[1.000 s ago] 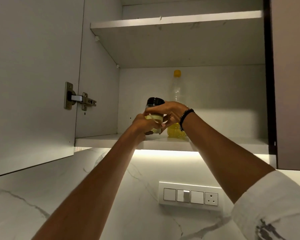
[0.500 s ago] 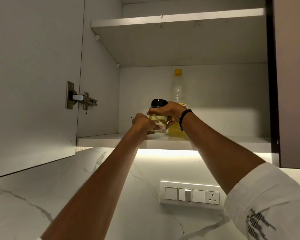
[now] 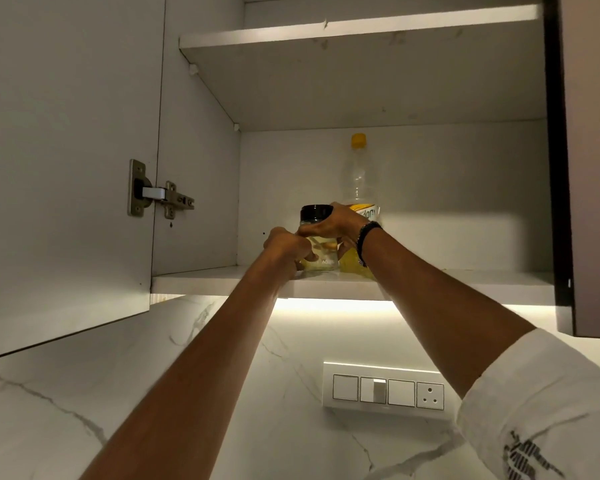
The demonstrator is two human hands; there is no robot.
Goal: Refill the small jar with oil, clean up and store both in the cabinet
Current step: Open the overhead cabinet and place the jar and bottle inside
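The small glass jar (image 3: pixel 315 220) with a black lid and pale oil inside stands on the lower cabinet shelf (image 3: pixel 201 277). My right hand (image 3: pixel 336 227) wraps around its upper part just below the lid. My left hand (image 3: pixel 284 245) grips its lower left side at the shelf. Directly behind and to the right stands the tall clear oil bottle (image 3: pixel 358 174) with a yellow cap, upright, its lower half hidden by my right hand and wrist.
The cabinet door (image 3: pixel 66 161) hangs open at the left with its hinge (image 3: pixel 156 194) showing. An upper shelf (image 3: pixel 361 26) spans above. A dark cabinet side (image 3: pixel 589 168) bounds the right. A switch panel (image 3: pixel 383 389) sits on the marble wall below.
The jar has come down from slightly above the shelf to rest on it, both hands lowering with it. The bottle has not moved.
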